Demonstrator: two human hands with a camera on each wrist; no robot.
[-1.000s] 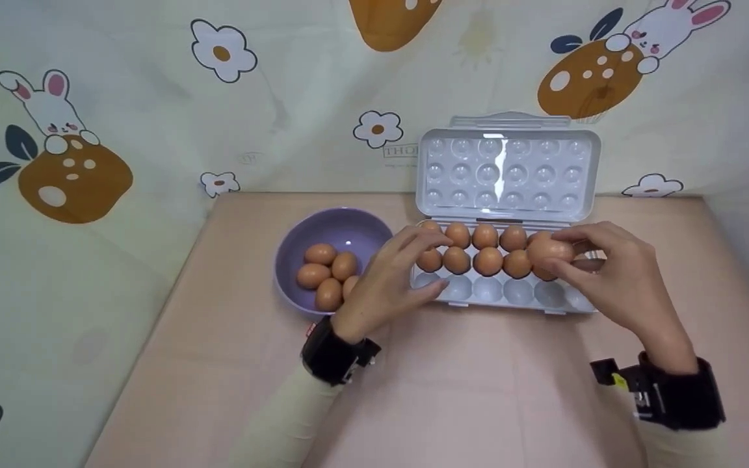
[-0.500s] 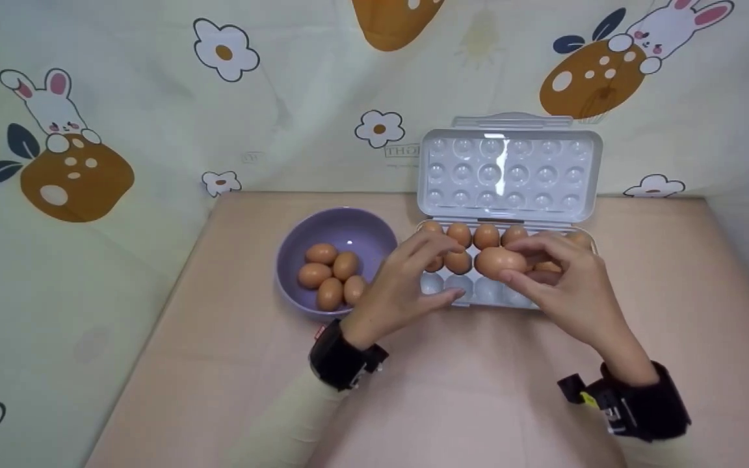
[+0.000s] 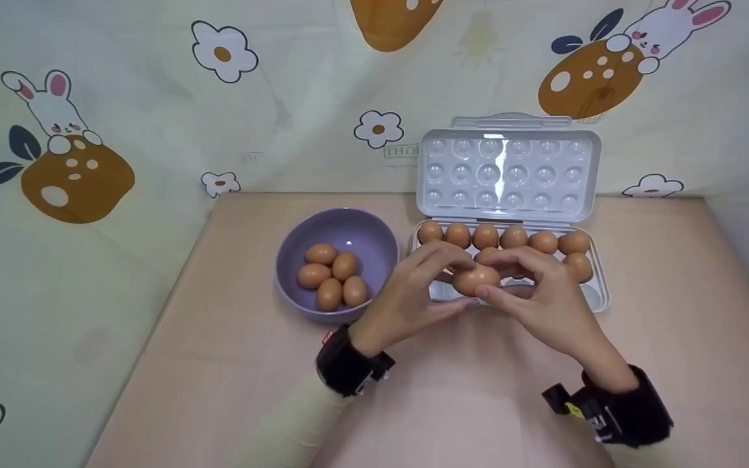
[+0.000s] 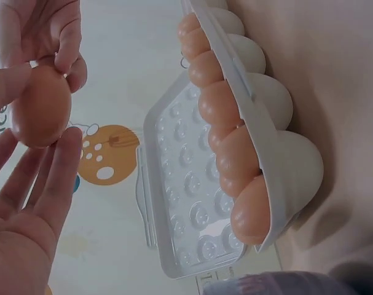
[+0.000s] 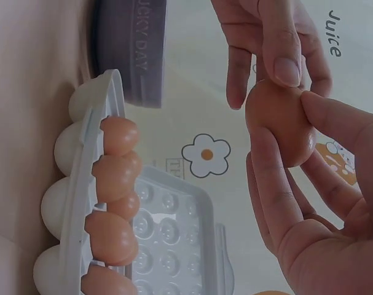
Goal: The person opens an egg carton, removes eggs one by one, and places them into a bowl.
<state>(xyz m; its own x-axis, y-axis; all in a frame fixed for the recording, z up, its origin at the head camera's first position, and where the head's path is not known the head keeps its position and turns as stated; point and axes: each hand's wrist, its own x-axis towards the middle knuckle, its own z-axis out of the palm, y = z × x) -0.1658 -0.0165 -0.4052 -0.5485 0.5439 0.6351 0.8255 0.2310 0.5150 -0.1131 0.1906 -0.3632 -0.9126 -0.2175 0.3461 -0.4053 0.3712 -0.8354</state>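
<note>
One brown egg (image 3: 475, 278) hangs between both hands, just above the front left cups of the white egg tray (image 3: 599, 286). My right hand (image 3: 530, 289) grips it from the right with thumb and fingertips. From the left, my left hand (image 3: 426, 286) closes thumb and fingers on the same egg. The left wrist view has that egg (image 4: 42, 114) resting against my left fingers (image 4: 57, 166). In the right wrist view the egg (image 5: 278, 123) lies in my right fingers (image 5: 269, 178). Eggs fill the tray's back row; the hands hide part of the middle row.
A purple bowl (image 3: 348, 234) left of the tray holds several brown eggs. The tray's clear lid (image 3: 508, 172) stands open against the patterned cloth backdrop. The pink tabletop (image 3: 465, 403) lies bare in front of the hands.
My right hand has carried the egg leftward from the tray's right end to its left front. My left hand shifted slightly right and its fingers closed on the egg.
</note>
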